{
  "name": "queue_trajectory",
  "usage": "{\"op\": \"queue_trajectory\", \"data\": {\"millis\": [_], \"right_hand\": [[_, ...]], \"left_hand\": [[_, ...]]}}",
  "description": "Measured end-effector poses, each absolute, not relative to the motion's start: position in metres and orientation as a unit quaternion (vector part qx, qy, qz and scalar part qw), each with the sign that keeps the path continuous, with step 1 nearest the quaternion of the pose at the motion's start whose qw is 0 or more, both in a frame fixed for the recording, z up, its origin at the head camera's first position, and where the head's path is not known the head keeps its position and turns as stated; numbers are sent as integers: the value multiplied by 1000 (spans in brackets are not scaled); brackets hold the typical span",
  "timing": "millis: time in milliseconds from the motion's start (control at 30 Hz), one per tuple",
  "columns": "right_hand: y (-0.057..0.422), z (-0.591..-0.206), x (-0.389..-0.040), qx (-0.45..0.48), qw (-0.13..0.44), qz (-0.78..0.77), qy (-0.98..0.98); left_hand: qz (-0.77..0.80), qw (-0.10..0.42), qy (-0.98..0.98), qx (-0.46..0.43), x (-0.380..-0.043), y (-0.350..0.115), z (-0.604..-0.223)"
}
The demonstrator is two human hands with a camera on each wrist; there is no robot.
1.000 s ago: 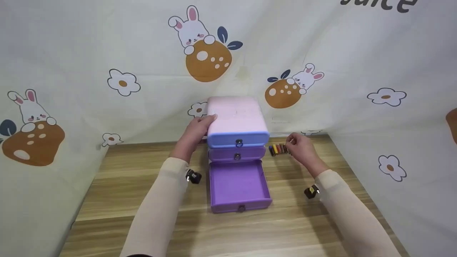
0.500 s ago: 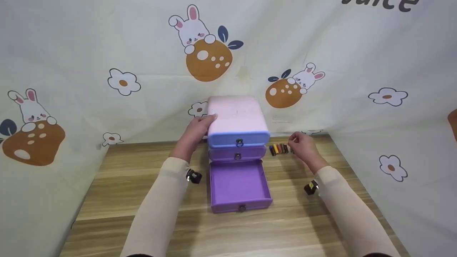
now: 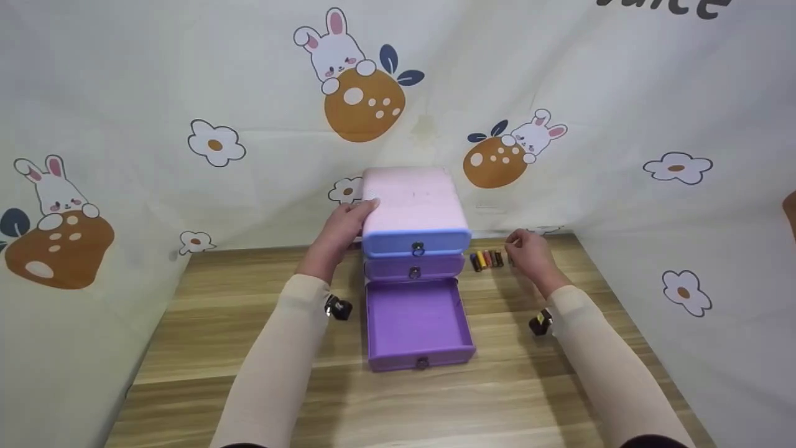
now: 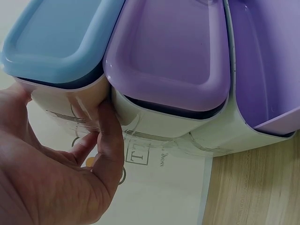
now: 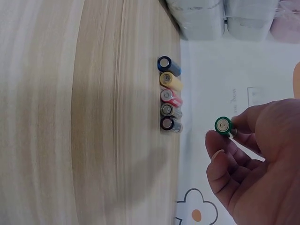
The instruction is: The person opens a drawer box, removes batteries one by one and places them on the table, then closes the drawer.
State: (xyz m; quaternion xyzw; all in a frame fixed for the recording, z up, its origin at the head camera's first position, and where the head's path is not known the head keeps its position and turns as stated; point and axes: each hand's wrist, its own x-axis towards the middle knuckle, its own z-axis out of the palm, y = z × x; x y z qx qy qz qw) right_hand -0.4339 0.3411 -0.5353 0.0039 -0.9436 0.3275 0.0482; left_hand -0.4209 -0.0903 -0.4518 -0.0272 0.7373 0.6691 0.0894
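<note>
A small drawer cabinet [image 3: 410, 199] with a pink top stands at the back of the table, its blue and upper purple drawers pushed in. The bottom purple drawer [image 3: 420, 320] is pulled out and holds nothing. My left hand [image 3: 341, 230] grips the cabinet's left side near the top, thumb on the pink surface; the left wrist view shows its fingers against the side wall. To the right of the cabinet, my right hand [image 3: 532, 255] pinches a green-ended battery [image 5: 223, 125] between thumb and fingers, above the table. Several batteries [image 5: 170, 96] lie side by side just left of it.
A wooden table [image 3: 249, 348] carries everything. Behind and at both sides hangs a white cloth [image 3: 261, 186] printed with rabbits and flowers, close to the cabinet's back. The pulled-out drawer juts toward the front of the table.
My right hand has shifted slightly to the right, away from the row of batteries, with the battery held. The left hand stays on the cabinet.
</note>
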Motion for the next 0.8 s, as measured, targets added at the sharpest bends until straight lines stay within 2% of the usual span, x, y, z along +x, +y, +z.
{"op": "queue_trajectory", "data": {"millis": [800], "right_hand": [[345,-547,-446,9,65,302,-951]], "left_hand": [[664,88,742,-29,-421,-90,-451]]}}
